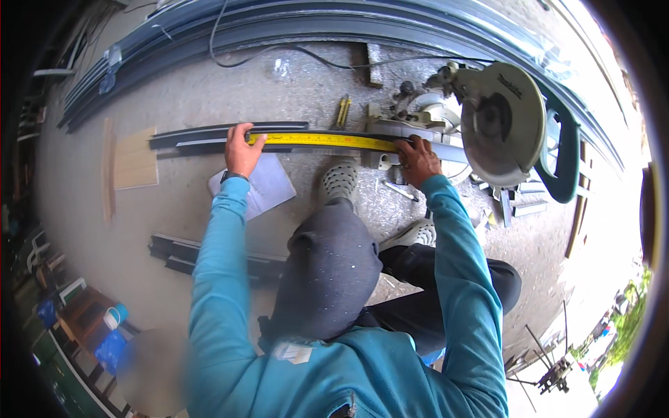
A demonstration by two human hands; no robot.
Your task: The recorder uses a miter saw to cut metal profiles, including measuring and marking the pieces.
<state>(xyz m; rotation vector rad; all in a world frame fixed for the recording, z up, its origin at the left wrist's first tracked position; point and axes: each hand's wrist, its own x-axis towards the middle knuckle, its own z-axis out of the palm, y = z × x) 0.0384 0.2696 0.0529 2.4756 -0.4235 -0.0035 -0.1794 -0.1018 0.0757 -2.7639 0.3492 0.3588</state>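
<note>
A yellow tape measure blade (327,141) is stretched along dark metal profiles (195,136) lying low in front of me. My left hand (242,150) pinches the blade's left end against the profile. At the blade's other end, my right hand (418,160) has its fingers closed around the tape; the tape's case is hidden under it. Just right of that hand stands a miter saw (503,122) with its round blade guard and green handle. The profiles' right part reaches the saw's base (397,129).
An open white paper (261,187) lies below my left hand, beside a wooden board (136,159). Yellow-handled pliers (343,111) rest beyond the profiles. Long dark profiles (293,31) and a black cable (300,49) run across the back. Metal offcuts (529,208) are scattered right.
</note>
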